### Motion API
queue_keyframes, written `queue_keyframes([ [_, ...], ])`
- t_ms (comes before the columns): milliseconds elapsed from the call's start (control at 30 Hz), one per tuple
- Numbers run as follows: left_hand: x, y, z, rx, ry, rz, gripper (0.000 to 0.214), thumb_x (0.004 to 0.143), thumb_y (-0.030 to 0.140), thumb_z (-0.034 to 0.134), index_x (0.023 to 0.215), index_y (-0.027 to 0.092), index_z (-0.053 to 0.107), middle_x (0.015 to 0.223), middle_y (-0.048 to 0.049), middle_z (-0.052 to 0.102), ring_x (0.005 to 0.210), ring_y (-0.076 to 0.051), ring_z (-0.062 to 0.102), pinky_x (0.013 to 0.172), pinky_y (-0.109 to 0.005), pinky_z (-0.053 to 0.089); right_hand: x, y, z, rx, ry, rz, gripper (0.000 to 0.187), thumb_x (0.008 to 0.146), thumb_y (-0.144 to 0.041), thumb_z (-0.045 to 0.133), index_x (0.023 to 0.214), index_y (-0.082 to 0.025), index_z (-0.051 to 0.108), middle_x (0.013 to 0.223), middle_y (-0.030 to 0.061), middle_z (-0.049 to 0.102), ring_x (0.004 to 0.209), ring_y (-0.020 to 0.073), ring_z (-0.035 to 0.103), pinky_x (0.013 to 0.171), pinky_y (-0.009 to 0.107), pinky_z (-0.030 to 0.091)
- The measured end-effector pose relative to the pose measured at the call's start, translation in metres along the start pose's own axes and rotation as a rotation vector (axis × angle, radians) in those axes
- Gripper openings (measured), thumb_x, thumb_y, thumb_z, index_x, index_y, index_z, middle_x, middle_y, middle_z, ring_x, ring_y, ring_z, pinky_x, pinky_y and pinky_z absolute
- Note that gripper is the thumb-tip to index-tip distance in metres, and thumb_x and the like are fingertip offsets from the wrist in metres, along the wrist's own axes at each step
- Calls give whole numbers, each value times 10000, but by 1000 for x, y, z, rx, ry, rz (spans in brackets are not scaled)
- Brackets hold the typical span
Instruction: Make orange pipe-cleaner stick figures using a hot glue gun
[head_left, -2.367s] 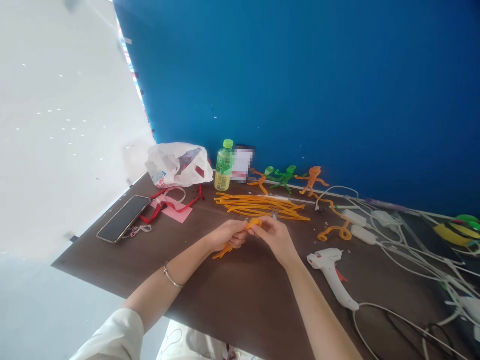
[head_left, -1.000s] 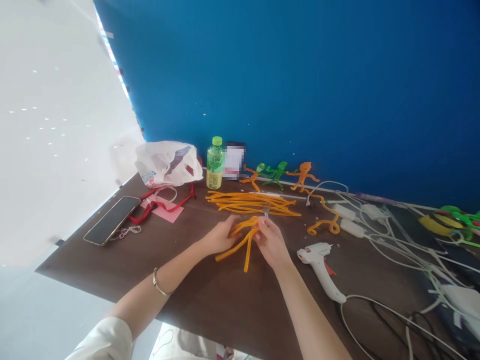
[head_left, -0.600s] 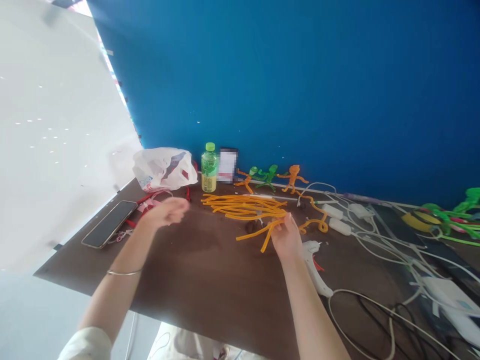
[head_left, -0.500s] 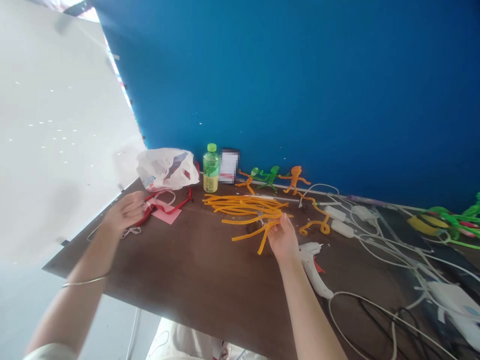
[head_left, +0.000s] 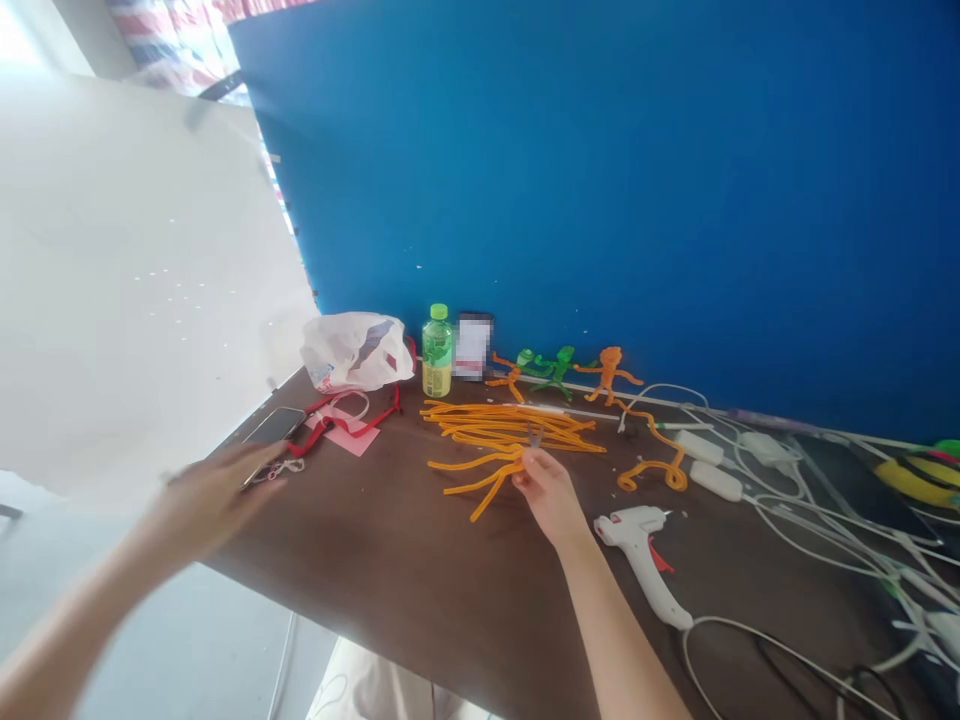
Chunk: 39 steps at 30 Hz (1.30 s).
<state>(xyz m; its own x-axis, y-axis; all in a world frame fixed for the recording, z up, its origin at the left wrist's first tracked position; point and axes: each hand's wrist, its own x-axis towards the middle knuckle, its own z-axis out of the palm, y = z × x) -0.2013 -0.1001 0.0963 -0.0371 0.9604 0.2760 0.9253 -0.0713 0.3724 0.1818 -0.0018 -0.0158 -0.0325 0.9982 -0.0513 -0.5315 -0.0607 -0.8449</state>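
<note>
My right hand (head_left: 549,490) pinches a few orange pipe cleaners (head_left: 469,464) between thumb and fingers; their loose ends fan out to the left. Just behind it lies a pile of more orange pipe cleaners (head_left: 517,418). A small grey pointed tool (head_left: 535,436), perhaps scissors, shows beside my fingertips, partly hidden. My left hand (head_left: 214,505), smeared by motion, is at the table's left edge with its fingers stretched out. It is over the near end of a phone (head_left: 276,424); whether it touches it I cannot tell. A white cord (head_left: 289,467) lies by its fingertips.
A white glue gun (head_left: 645,560) rests right of my right forearm. Behind stand a green-capped bottle (head_left: 437,352), a plastic bag (head_left: 352,350), and orange (head_left: 610,375) and green (head_left: 561,372) figures. Pink paper (head_left: 358,440) and red ribbon (head_left: 319,428) lie left, tangled white cables (head_left: 795,480) right.
My left hand has moved down and left, away from the red ribbon, uncovering the phone. My right hand has shifted slightly left with the pipe cleaners. The camera view has turned a little.
</note>
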Motion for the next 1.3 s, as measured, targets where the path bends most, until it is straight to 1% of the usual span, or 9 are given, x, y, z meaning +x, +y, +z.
queue_keyframes([
  [33,10,32,21,17,-87,91,382,795,401,478,1161,321,550,1187,-9,582,1017,-240,558,833,-367,440,-1,2,3,-1,-13,15,124,632,-278,751,658,-196,662,646,-22,573,535,77,475,500,219,404],
  [167,48,140,125,-207,-107,464,671,765,409,526,1349,144,327,1359,-144,404,1253,-286,350,1024,-418,284,-6,8,13,-1,-37,50,135,605,-253,770,660,-192,663,629,-31,586,545,79,518,549,226,437],
  [233,60,167,166,-314,-241,561,706,745,382,557,1349,119,304,1337,-173,420,1234,-310,367,1020,-457,268,-7,9,14,2,-38,50,144,606,-276,768,651,-193,659,626,-33,592,545,77,516,547,221,435],
  [333,68,177,198,-516,-420,478,449,835,334,431,1241,143,426,1170,-154,555,1064,-267,518,906,-408,390,-5,6,10,16,-37,44,170,635,-345,741,672,-196,668,674,-14,620,606,93,540,573,222,442],
  [433,69,171,206,-689,-494,523,294,871,310,362,1086,177,511,1081,-116,593,980,-225,550,850,-333,411,-2,4,5,51,-24,63,187,680,-385,696,697,-200,681,727,6,641,670,121,568,617,245,460],
  [600,65,164,208,-672,-615,398,333,875,411,334,1095,189,449,932,-84,603,824,-220,577,723,-310,416,-1,3,3,46,-2,91,120,657,-302,726,657,-187,692,704,10,638,667,124,565,621,241,457],
  [867,65,166,211,-816,-572,357,303,882,431,304,771,191,450,607,13,451,521,-115,426,534,-242,327,2,7,1,63,104,67,180,631,-393,732,662,-221,689,679,0,614,593,114,520,532,240,437],
  [1100,64,170,222,-1430,-947,37,391,809,577,393,738,194,352,499,102,240,339,-24,178,339,-169,151,-2,2,9,-10,15,12,155,625,-333,740,681,-199,685,680,0,589,645,118,516,593,227,442],
  [1300,70,166,226,-1703,-1099,-59,365,747,490,573,825,149,469,665,5,487,520,-78,481,487,-220,402,-3,4,11,-97,-30,50,214,691,-373,678,598,-191,613,572,-12,530,469,111,449,442,257,397],
])
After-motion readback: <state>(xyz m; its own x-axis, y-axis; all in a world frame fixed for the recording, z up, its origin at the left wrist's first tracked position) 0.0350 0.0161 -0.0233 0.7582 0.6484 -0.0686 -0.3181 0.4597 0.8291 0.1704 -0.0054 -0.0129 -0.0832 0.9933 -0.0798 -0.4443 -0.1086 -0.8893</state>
